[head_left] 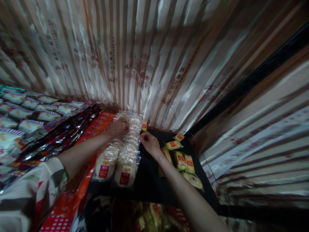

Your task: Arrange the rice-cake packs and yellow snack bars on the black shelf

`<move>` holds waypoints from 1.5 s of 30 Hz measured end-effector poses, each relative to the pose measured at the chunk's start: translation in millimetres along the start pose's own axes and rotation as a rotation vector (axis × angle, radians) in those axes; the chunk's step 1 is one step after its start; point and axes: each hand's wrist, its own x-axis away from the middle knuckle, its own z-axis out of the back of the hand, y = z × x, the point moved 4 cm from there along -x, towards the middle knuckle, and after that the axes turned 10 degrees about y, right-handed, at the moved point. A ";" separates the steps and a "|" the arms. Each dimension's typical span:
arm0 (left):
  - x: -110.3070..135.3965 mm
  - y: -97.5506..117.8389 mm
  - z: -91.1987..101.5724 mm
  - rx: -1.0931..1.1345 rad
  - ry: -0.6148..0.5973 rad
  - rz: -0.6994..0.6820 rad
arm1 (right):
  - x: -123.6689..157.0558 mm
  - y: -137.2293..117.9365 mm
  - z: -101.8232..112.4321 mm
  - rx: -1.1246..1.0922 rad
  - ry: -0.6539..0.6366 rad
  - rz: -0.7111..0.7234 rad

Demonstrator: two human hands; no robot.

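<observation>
Two rows of round, pale cracker packets (126,166) in clear wrappers with red labels lie overlapping on a black shelf (147,180). My left hand (120,128) is over the far part of these rows, its fingers curled down among the wrappers; what they grip is hidden. Beside the right-hand row's edge is my right hand (150,142), thumb and fingers curled together. Whether it pinches a wrapper edge I cannot make out. Just beyond it stands a small yellow packet (144,125) with a red label.
Several yellow snack packets (180,160) lie scattered on the shelf's right side. To the left are orange packs (100,124), dark shiny packs and white striped packets (45,115). Pleated printed sheeting (142,64) forms the back, and a black frame bar (241,83) slants at right.
</observation>
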 end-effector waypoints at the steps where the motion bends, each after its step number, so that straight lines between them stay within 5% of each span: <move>1: 0.2 -0.4 -0.7 0.002 0.005 0.010 | 2.0 1.6 -0.1 -0.012 -0.023 -0.006; 8: 0.7 -1.9 1.4 0.009 0.027 0.047 | 4.3 6.7 -10.3 -0.176 -0.085 -0.047; 19: 11.5 4.4 10.4 0.083 -0.081 -0.064 | 4.2 -3.6 -9.6 -0.072 -0.015 -0.051; 25: 12.1 2.7 7.2 0.053 -0.053 0.001 | 12.3 -8.8 5.3 -0.019 0.068 -0.021; 32: 14.0 1.8 6.9 0.060 -0.042 0.041 | 28.1 -5.7 2.6 -0.087 -0.150 -0.005; 40: 20.6 4.6 15.3 0.102 0.029 0.073 | 26.3 -4.6 -4.4 -0.063 -0.061 -0.051; 45: 35.7 17.1 22.7 0.165 0.053 -0.052 | 28.9 -7.4 -5.2 -0.050 -0.020 -0.050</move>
